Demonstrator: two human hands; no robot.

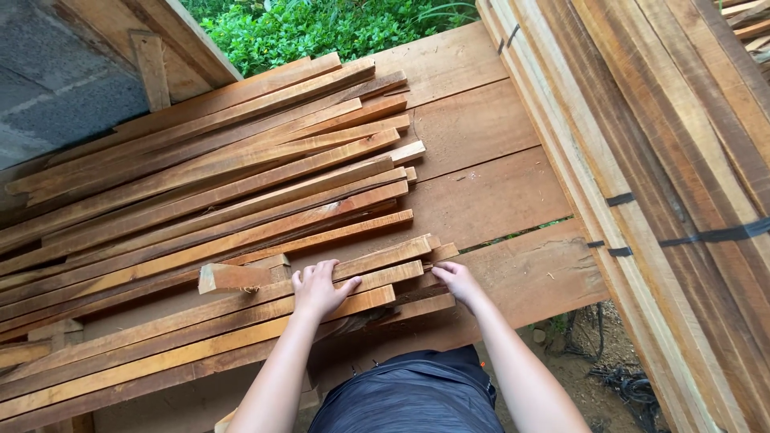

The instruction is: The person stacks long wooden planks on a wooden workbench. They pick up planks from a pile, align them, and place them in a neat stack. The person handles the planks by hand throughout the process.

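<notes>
Wide planks (pixel 497 192) carry stacked slats (pixel 208 192); nearest them, left hand (pixel 318 290) presses flat, open, and right hand (pixel 457 281) fingers the ends of loose slats (pixel 377 277).

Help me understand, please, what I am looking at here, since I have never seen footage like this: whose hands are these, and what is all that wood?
There is only one picture, taken by a camera worn on a person's head, looking down past their dark grey shorts. There is no machine: the two bare arms are that person's own. The left hand lies flat on top of long thin wooden slats, which are piled on wide planks. The right hand touches the slat ends, fingers curled against them. Neither hand has lifted anything. A short wood block lies beside the left hand. On the right stands a strapped stack of boards; green plants show beyond.
</notes>
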